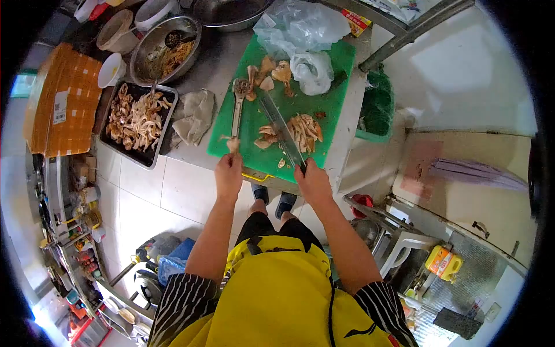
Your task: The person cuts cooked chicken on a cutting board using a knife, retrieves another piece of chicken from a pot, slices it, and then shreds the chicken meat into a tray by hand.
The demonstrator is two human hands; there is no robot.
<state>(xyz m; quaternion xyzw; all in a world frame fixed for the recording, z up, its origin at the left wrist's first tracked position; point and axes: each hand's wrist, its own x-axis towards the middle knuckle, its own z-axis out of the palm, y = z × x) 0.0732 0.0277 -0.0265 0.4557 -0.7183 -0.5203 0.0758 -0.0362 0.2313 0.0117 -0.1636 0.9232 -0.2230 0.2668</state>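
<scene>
My right hand (pixel 315 180) is closed around the handle of a knife (pixel 281 128). Its long blade slants up and left across the green cutting board (pixel 231 139), alongside a pile of sliced cooked meat (pixel 305 132). At the board's near left edge, my left hand (pixel 229 176) is closed on a pale piece of meat (pixel 233 145). Just beyond that piece lies a long metal utensil (pixel 237 110), perhaps tongs or a spoon. Bony meat pieces (pixel 281 72) rest near the top of the board, beside a clear plastic bag (pixel 312 72).
Left of the board are a crumpled cloth (pixel 195 117), a metal tray (pixel 151 165) of sliced meat and a steel bowl (pixel 196 49) with food and a ladle. A green bin (pixel 376 107) stands right of the table. A yellow jug (pixel 444 263) sits at lower right.
</scene>
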